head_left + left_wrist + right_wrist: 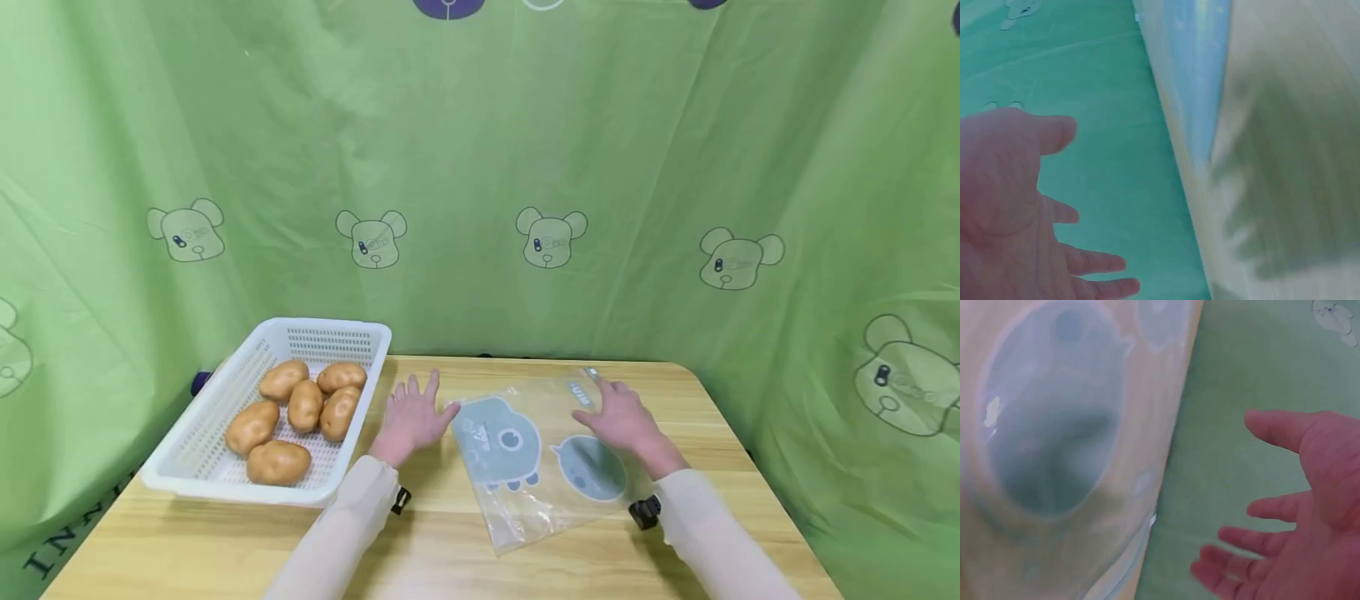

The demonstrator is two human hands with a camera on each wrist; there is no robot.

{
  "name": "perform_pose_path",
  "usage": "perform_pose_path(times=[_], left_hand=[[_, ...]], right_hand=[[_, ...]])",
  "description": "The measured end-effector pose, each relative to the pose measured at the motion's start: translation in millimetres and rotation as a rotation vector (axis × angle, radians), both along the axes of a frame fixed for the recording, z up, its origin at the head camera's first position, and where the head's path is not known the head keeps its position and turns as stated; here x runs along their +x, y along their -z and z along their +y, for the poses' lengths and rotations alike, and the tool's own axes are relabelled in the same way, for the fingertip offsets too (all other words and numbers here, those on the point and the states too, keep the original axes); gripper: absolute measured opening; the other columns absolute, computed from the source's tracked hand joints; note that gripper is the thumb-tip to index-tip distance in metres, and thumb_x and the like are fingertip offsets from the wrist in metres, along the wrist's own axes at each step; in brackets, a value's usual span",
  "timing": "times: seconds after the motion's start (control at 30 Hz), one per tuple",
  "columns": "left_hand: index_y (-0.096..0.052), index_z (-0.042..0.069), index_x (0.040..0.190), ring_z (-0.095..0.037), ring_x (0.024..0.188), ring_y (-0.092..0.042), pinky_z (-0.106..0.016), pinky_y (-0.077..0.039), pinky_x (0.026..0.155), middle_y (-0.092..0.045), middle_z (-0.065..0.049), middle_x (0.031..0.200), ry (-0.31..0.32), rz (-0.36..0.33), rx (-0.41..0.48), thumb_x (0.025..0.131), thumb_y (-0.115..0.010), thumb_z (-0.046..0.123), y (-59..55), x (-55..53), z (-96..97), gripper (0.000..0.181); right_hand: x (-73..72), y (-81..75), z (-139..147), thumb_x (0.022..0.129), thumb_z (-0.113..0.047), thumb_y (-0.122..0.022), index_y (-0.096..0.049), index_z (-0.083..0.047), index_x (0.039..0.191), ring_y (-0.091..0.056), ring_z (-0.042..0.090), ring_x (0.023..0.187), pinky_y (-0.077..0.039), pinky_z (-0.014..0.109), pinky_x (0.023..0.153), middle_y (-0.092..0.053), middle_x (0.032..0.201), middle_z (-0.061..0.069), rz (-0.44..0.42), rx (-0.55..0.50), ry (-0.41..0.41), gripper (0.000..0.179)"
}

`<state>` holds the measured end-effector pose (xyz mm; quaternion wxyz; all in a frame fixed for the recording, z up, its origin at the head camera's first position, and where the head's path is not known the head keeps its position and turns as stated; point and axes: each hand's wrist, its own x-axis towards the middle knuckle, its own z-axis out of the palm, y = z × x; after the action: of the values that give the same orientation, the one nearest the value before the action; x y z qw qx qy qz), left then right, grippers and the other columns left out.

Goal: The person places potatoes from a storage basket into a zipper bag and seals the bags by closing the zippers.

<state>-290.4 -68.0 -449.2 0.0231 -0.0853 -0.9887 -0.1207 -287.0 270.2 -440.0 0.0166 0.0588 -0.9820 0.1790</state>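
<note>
Hovering empty with fingers straight, my left hand (414, 419) between basket (232, 492) and bag (543, 462), my right hand (628, 419) over the bag's right edge.

The bag (540, 471) is glossy clear plastic, the basket (232, 492) smooth plastic. The worktop (442, 542) looks wooden, the curtain (465, 133) creased cloth.

Head view high, facing forward-down; wrist views close, sharing green curtain (1116, 156).
</note>
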Motion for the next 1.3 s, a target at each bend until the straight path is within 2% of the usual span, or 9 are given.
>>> perform_pose_path(times=[0.17,0.37,0.5,0.63,0.77,0.9,1.03,1.17,1.3], left_hand=[[-0.019,0.012,0.151,-0.044,0.125,-0.037,-0.056,-0.033,0.101,-0.035,-0.028,0.141,0.016,-0.037,0.070,0.093,-0.048,0.050,4.8,-10.1,2.3,0.075],[-0.024,0.005,0.148,-0.043,0.128,-0.035,-0.054,-0.030,0.105,-0.037,-0.026,0.141,0.088,-0.095,0.212,0.091,-0.057,0.040,11.3,-28.0,9.5,0.075],[-0.025,0.001,0.147,-0.044,0.131,-0.030,-0.054,-0.026,0.107,-0.034,-0.027,0.144,0.109,-0.163,0.339,0.090,-0.062,0.034,14.7,-38.2,12.4,0.075],[-0.029,-0.006,0.142,-0.043,0.128,-0.037,-0.052,-0.032,0.105,-0.038,-0.027,0.140,0.123,-0.209,0.505,0.090,-0.064,0.026,20.0,-45.7,13.4,0.071],[-0.033,-0.009,0.139,-0.041,0.122,-0.045,-0.049,-0.038,0.101,-0.045,-0.027,0.135,0.117,-0.240,0.620,0.089,-0.066,0.021,29.1,-50.4,12.8,0.067],[-0.036,-0.008,0.137,-0.042,0.120,-0.046,-0.050,-0.038,0.101,-0.046,-0.028,0.133,0.104,-0.255,0.661,0.086,-0.069,0.018,39.8,-54.2,11.4,0.066],[-0.039,-0.007,0.135,-0.042,0.119,-0.046,-0.050,-0.039,0.100,-0.048,-0.030,0.130,0.069,-0.260,0.705,0.084,-0.070,0.015,47.8,-55.6,9.9,0.064],[-0.042,-0.006,0.133,-0.037,0.105,-0.054,-0.045,-0.047,0.089,-0.053,-0.027,0.121,0.039,-0.274,0.751,0.083,-0.070,0.012,52.8,-55.7,6.9,0.060],[-0.049,-0.004,0.127,-0.027,0.088,-0.055,-0.034,-0.050,0.071,-0.056,-0.018,0.108,0.043,-0.298,0.815,0.084,-0.068,0.009,56.5,-57.5,4.0,0.049]], right_hand=[[-4.3,7.0,28,0.085,-0.037,-0.064,-0.030,0.013,0.139,-0.038,0.054,0.118,-0.033,0.065,0.095,-0.035,0.134,0.039,0.011,-0.053,-0.019,0.081],[-7.5,20.6,61,0.083,-0.025,-0.069,-0.033,0.016,0.135,-0.048,0.050,0.108,-0.041,0.060,0.090,-0.043,0.127,0.038,-0.008,-0.112,-0.032,0.075],[-10.3,26.6,77,0.082,-0.019,-0.071,-0.037,0.016,0.132,-0.055,0.045,0.099,-0.050,0.052,0.080,-0.049,0.118,0.036,-0.012,-0.145,-0.073,0.071],[-11.0,30.4,89,0.082,-0.017,-0.071,-0.039,0.016,0.130,-0.057,0.043,0.096,-0.053,0.047,0.076,-0.051,0.116,0.035,-0.059,-0.188,-0.069,0.067],[-10.2,35.0,98,0.081,-0.017,-0.073,-0.041,0.018,0.128,-0.057,0.042,0.096,-0.053,0.046,0.076,-0.051,0.115,0.035,-0.108,-0.203,-0.051,0.067],[-9.4,41.2,105,0.078,-0.016,-0.075,-0.044,0.017,0.125,-0.057,0.040,0.095,-0.052,0.046,0.077,-0.052,0.113,0.034,-0.133,-0.218,-0.046,0.065],[-9.1,48.1,109,0.076,-0.015,-0.076,-0.046,0.018,0.122,-0.057,0.033,0.091,-0.051,0.046,0.078,-0.057,0.107,0.027,-0.166,-0.225,-0.037,0.063],[-9.8,55.3,113,0.075,-0.015,-0.078,-0.047,0.018,0.120,-0.057,0.029,0.090,-0.050,0.045,0.080,-0.060,0.104,0.021,-0.193,-0.222,-0.024,0.064],[-10.3,59.8,115,0.074,-0.012,-0.077,-0.055,0.011,0.109,-0.055,0.025,0.083,-0.050,0.038,0.070,-0.059,0.096,0.015,-0.186,-0.268,-0.014,0.048]])
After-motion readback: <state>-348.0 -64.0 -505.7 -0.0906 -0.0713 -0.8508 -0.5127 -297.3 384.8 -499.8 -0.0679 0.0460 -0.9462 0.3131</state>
